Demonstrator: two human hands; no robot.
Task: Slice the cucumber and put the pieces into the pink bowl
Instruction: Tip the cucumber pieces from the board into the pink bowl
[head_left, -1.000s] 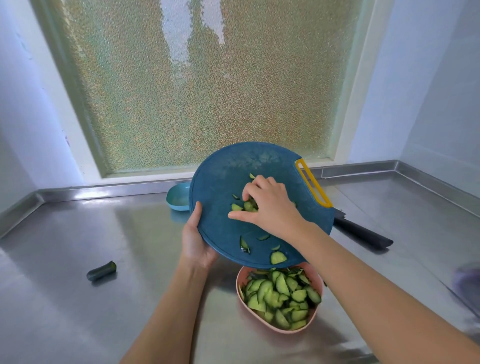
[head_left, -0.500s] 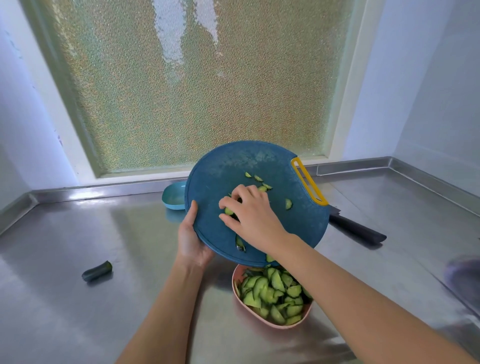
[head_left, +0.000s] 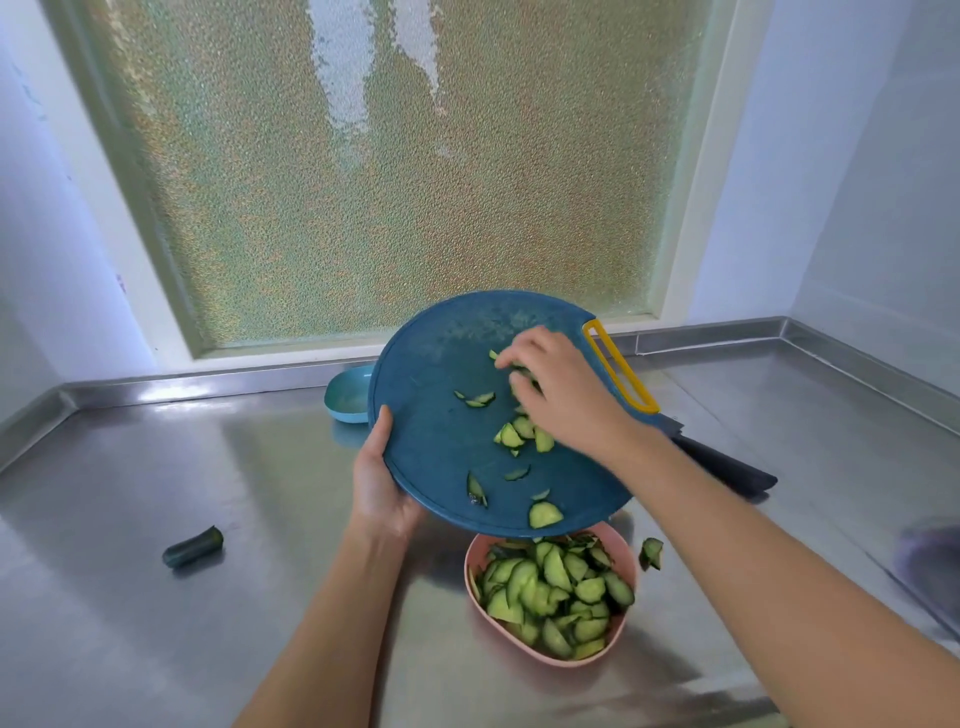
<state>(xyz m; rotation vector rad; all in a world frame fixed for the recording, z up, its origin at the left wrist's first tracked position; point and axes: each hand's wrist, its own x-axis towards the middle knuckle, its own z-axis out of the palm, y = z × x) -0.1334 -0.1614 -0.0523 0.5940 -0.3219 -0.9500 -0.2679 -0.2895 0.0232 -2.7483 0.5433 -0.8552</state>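
Head camera: left hand grips the left rim of a tilted round blue cutting board over a pink bowl heaped with green cucumber slices; right hand, fingers curled, covers slices on the board, grip unclear.

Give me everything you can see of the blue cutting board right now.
The cutting board is round, dark blue, plastic-looking and scuffed, with a grooved rim and a yellow handle at its far right edge. It is held off the counter, tilted, with its low edge over the pink bowl. The left hand grips its left edge; the right hand touches its face among scattered cucumber slices.
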